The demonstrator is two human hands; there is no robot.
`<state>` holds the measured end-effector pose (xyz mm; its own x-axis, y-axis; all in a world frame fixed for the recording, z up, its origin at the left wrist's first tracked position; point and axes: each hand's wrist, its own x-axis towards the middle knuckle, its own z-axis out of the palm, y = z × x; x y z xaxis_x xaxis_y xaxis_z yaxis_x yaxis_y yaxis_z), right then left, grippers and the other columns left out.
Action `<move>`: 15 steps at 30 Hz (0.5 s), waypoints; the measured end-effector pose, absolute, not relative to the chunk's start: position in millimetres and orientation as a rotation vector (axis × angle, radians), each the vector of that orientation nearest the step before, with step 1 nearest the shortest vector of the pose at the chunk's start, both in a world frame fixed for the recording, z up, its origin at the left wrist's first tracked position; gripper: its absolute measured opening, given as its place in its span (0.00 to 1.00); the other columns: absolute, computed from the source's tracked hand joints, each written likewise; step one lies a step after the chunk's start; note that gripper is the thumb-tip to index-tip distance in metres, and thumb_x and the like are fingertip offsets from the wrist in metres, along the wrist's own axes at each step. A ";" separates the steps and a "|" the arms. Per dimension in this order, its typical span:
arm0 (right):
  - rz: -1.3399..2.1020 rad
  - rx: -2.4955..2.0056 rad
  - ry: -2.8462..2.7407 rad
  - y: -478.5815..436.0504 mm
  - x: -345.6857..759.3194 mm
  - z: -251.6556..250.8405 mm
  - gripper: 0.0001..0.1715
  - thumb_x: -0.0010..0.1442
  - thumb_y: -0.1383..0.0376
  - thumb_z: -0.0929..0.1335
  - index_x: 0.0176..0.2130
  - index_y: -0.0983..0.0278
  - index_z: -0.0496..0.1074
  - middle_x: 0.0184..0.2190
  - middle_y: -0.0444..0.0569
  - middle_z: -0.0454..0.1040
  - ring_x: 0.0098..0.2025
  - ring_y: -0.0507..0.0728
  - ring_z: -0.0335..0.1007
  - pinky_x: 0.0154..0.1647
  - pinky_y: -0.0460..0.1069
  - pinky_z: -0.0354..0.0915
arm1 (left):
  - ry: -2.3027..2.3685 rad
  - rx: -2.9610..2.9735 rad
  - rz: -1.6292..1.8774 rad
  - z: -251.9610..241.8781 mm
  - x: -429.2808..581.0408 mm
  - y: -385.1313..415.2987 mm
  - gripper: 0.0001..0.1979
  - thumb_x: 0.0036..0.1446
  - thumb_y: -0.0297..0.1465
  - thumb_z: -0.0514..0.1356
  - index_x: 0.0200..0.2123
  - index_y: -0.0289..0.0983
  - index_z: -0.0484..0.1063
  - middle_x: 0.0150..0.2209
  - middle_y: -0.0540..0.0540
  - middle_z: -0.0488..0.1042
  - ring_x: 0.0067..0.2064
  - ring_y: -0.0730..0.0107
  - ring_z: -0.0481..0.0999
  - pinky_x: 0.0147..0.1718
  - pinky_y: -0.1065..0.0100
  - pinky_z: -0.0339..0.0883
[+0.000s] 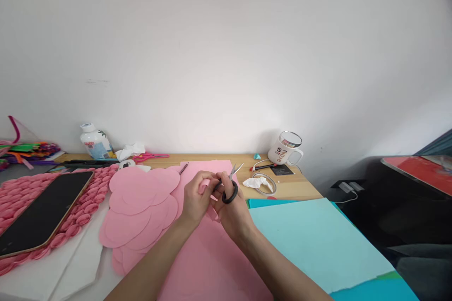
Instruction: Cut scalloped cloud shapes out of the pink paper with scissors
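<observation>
My right hand [233,209] is closed on a pair of scissors [230,191] with black handles. Their metal blades stand slightly apart and point up and away from me. Close against it, my left hand [196,200] pinches a curled pink piece [204,185], felt or thin foam by its look. Part of that piece hangs below the fingers, and the hands hide the rest. Both hands are above a large pink sheet [212,258]. Left of them lies a heap of rounded pink cut-outs [141,207], overlapping one another.
A phone [45,211] rests on a mat of pink loops [81,220]. Light blue sheets [318,240] cover the right side. Along the wall stand a white bottle [96,142] and a mug [284,148]. Pink scissors [151,156], crumpled tissue [257,182] and a ring [270,188] lie about.
</observation>
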<state>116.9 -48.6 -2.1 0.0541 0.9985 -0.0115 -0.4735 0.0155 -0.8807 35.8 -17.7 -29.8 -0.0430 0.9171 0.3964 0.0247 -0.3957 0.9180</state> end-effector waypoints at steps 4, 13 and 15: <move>1.185 -0.946 -1.004 -51.5 121.0 9.2 0.11 0.55 0.58 0.67 0.29 0.62 0.63 0.25 0.41 0.63 0.28 0.50 0.61 0.27 0.44 0.60 | 1.119 1.167 1.677 -20.8 35.7 -13.0 0.06 0.49 0.31 0.60 0.24 0.37 0.67 0.23 0.52 0.71 0.24 0.74 0.70 0.22 0.74 0.64; 1.384 -0.853 -0.603 -78.2 90.4 -9.8 0.20 0.55 0.52 0.66 0.44 0.58 0.62 0.41 0.49 0.70 0.44 0.59 0.68 0.32 0.50 0.68 | 1.059 0.762 1.804 -1.4 30.4 -12.4 0.24 0.57 0.45 0.49 0.17 0.41 0.43 0.14 0.60 0.41 0.14 0.80 0.45 0.12 0.75 0.47; 1.338 -0.812 -0.431 -71.4 84.5 -6.1 0.14 0.53 0.54 0.67 0.33 0.61 0.62 0.32 0.44 0.70 0.37 0.55 0.69 0.31 0.47 0.67 | 1.001 0.978 1.667 1.7 35.8 -26.5 0.23 0.58 0.42 0.48 0.16 0.41 0.43 0.13 0.58 0.44 0.15 0.78 0.48 0.13 0.74 0.51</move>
<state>84.5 -71.4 -6.1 0.2112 0.9628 -0.1686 -0.6833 0.0221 -0.7298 35.8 -26.5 1.7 -0.2522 0.9541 0.1615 -0.3056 -0.2369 0.9222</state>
